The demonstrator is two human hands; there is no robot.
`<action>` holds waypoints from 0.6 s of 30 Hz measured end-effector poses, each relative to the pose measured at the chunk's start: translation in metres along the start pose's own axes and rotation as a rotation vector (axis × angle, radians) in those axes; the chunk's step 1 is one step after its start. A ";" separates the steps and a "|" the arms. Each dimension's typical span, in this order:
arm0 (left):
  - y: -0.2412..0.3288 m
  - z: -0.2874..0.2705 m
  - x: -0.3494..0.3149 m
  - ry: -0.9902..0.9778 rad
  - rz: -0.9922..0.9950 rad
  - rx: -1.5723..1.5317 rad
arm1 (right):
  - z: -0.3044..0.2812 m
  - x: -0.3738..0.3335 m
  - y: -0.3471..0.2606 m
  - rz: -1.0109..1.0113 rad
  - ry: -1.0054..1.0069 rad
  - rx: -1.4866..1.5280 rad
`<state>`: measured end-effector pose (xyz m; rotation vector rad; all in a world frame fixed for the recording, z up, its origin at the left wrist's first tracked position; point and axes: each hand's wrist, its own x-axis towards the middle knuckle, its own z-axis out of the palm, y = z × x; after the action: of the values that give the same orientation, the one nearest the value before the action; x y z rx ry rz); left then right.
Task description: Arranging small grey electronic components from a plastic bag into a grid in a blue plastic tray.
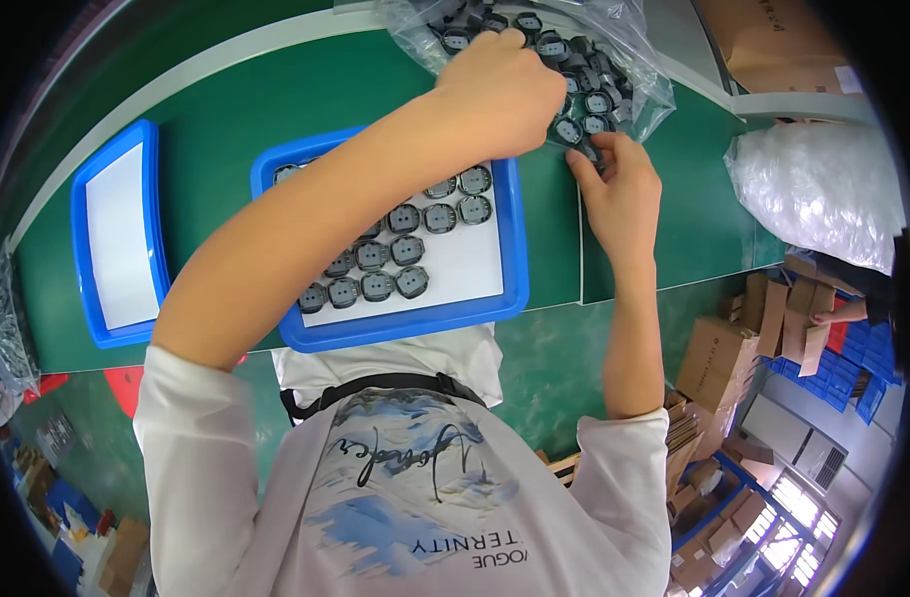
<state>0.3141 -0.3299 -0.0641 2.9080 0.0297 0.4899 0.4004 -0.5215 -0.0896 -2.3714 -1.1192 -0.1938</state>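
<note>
A clear plastic bag (654, 90) lies at the far side of the green table, with many small dark grey rounded plastic parts (596, 102) spilling from it. Over this heap my left hand (505, 95) is curled closed; its fingertips and anything in them are hidden behind the hand. At the near edge of the heap my right hand (622, 194) pinches one dark part (591, 152) between thumb and fingers. Below my left forearm sits a blue tray (517, 239) with a white liner, where similar parts (411, 282) lie in rows. My forearm covers some of them.
Another blue-rimmed tray (89, 249) with a white bottom lies on the left of the table (211, 109). To the right are a bulging clear bag (813, 194) of white material, cardboard boxes (719, 358) and blue bins (833, 373). Another person's hand (825, 317) shows at the far right.
</note>
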 end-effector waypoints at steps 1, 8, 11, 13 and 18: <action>0.003 0.002 0.010 -0.145 -0.028 0.005 | -0.003 -0.003 -0.002 0.000 0.000 0.003; -0.013 0.006 0.022 -0.012 -0.080 -0.031 | -0.011 -0.040 -0.002 0.044 -0.027 0.161; -0.018 0.010 0.014 0.273 0.017 0.046 | -0.010 -0.047 -0.006 -0.098 0.014 0.031; -0.015 -0.001 -0.004 0.251 0.079 -0.003 | -0.011 -0.052 -0.006 -0.182 0.063 0.020; 0.038 -0.040 -0.096 0.105 0.161 -0.144 | -0.025 -0.075 -0.003 -0.223 -0.095 0.074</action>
<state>0.2100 -0.3643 -0.0511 2.7535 -0.2174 0.6423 0.3513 -0.5833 -0.0914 -2.2082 -1.4121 -0.1145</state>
